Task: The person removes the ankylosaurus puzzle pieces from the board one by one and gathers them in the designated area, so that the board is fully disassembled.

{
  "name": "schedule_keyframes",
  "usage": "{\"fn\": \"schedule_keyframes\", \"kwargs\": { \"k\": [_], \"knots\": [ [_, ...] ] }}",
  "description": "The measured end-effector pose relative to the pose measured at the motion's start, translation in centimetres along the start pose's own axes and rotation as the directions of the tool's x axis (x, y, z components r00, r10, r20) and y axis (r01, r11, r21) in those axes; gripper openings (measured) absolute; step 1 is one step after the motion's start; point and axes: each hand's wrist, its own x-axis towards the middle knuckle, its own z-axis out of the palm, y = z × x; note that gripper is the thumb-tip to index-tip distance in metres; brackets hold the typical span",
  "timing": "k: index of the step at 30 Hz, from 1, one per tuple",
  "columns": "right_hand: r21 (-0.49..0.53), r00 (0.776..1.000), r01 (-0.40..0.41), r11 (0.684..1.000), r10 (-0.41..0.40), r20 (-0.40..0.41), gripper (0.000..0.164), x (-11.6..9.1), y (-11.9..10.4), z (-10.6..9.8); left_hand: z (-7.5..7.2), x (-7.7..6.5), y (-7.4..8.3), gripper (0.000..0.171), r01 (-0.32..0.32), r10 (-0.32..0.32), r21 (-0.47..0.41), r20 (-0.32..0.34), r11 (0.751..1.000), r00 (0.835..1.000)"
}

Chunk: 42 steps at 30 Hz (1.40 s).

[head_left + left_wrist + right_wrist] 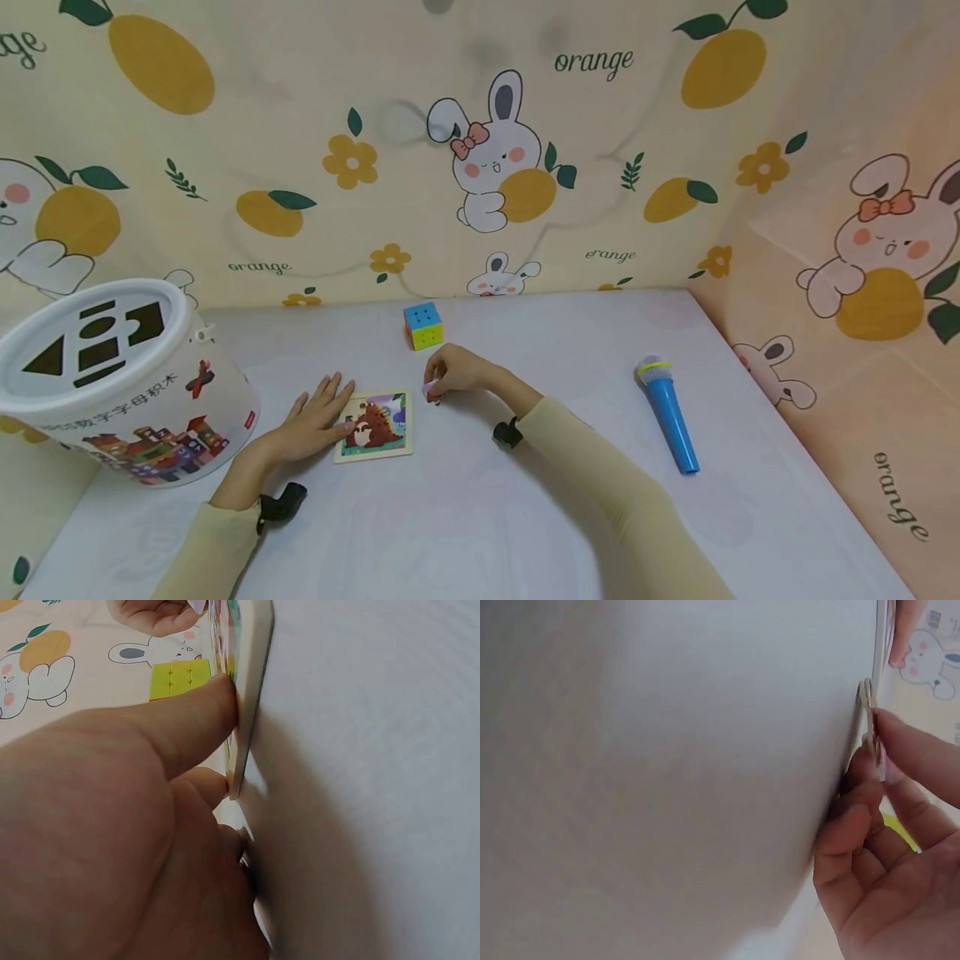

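A square jigsaw puzzle with a pale wooden frame and a brown cartoon animal lies on the table. My left hand rests on its left side with fingers spread; in the left wrist view the thumb touches the board's edge. To the right of the board, my right hand pinches a small purple puzzle piece between thumb and fingers. From the side, the right wrist view shows this thin piece just above or at the tabletop; whether it touches cannot be told.
A Rubik's cube sits behind the right hand. At the left stands a white bucket with shaped holes in its lid. A blue toy microphone lies at the right. Patterned cloth rises behind the table.
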Motion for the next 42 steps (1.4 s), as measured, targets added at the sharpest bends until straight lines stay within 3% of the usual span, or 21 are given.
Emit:
{"fn": "schedule_keyframes", "kwargs": {
  "k": [11, 20, 26, 32, 36, 42],
  "knots": [
    [-0.189, 0.999, -0.04, 0.981, 0.032, -0.043, 0.016, 0.2, 0.1, 0.1, 0.1, 0.2, -0.1, 0.074, -0.01, 0.01, 0.001, -0.004, 1.0, 1.0],
    [-0.349, 0.997, -0.072, 0.934, 0.053, -0.064, 0.029, -0.2, -0.5, 0.0, 0.0, 0.3, -0.2, 0.075, -0.02, 0.02, 0.005, 0.005, 1.0, 1.0],
    [-0.343, 0.999, -0.024, 0.939, 0.008, -0.047, 0.023, 0.4, -1.4, 0.6, 0.0, 0.3, 0.0, 0.075, -0.015, 0.015, 0.003, 0.002, 1.0, 1.0],
    [-0.254, 0.997, 0.078, 0.964, -0.075, 0.021, 0.011, 1.8, -2.9, 1.6, -0.1, 0.1, 0.4, 0.074, -0.01, 0.01, 0.003, -0.002, 1.0, 1.0],
    [-0.208, 0.983, 0.168, 0.964, -0.149, 0.104, 0.019, 2.9, -4.0, 2.3, -0.1, 0.1, 0.2, 0.073, -0.002, 0.002, 0.013, -0.001, 1.0, 1.0],
    [-0.192, 0.975, 0.161, 0.968, -0.126, 0.183, 0.025, 4.2, -5.8, 3.0, 0.1, 0.0, -0.1, 0.074, -0.014, 0.013, -0.004, -0.012, 1.0, 1.0]
  ]
}}
